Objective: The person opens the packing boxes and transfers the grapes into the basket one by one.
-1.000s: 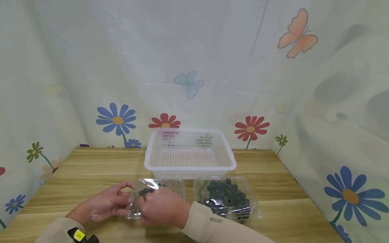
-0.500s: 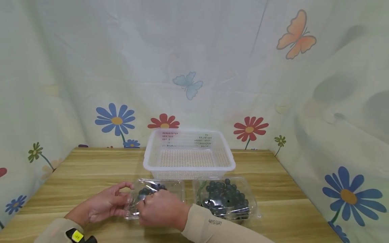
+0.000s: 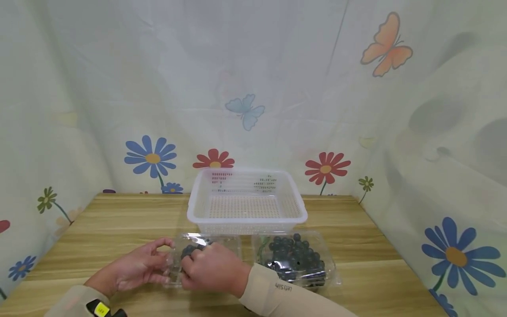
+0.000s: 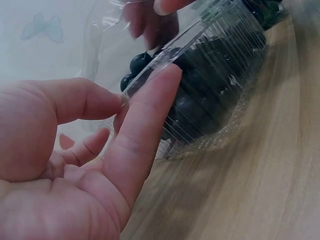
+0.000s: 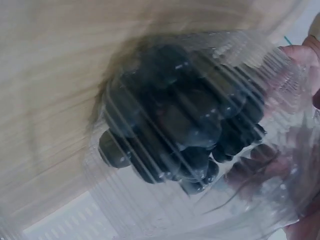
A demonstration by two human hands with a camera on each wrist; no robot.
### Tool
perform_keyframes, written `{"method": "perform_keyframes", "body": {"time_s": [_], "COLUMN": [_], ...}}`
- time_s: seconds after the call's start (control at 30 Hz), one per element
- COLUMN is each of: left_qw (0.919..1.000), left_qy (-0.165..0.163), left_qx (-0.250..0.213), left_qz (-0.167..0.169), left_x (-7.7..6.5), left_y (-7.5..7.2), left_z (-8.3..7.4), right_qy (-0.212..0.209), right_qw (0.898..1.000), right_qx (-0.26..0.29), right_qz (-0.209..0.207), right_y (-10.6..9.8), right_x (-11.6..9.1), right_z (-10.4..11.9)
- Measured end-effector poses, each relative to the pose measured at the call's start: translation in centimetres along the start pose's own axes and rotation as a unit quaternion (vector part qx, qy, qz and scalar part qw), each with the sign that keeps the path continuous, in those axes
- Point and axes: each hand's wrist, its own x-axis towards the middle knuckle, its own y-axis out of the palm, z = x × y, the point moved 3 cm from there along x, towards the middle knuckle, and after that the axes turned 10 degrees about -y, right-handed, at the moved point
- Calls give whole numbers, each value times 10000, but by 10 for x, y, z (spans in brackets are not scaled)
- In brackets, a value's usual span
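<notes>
A clear plastic clamshell box (image 3: 235,248) of dark grapes (image 3: 191,250) sits at the near middle of the table. My left hand (image 3: 138,266) is at its left end; in the left wrist view the thumb and forefinger pinch the rim at a corner. My right hand (image 3: 214,266) reaches over the box's front edge with bent fingers (image 4: 150,22) gripping the lid. Clear plastic stands between those fingers and the left wrist camera. In the right wrist view the grapes (image 5: 185,115) show through the box's ribbed wall. My right hand hides much of the box in the head view.
A second clear box (image 3: 332,264) of dark grapes (image 3: 295,255) stands to the right, beside my right forearm. Behind both boxes is a white plastic basket (image 3: 247,220) with a perforated floor. A flower-printed curtain (image 3: 253,53) encloses the wooden table (image 3: 138,215).
My right hand has shifted slightly up and to the right, and its thumb has come apart from the forefinger. The left hand has stayed at the box's left end.
</notes>
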Motion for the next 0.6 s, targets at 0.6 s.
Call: {"method": "perform_keyframes", "body": {"time_s": [0.6], "left_qw": [9993], "left_qy": [-1], "left_qx": [183], "left_qz": [-337], "left_x": [-5], "left_y": [7], "left_z": [5], "right_qy": [421], "right_qw": [9909], "right_qx": [1097], "right_qz": [651], "right_y": [-8], "right_x": [-21], "right_z": [-9]}}
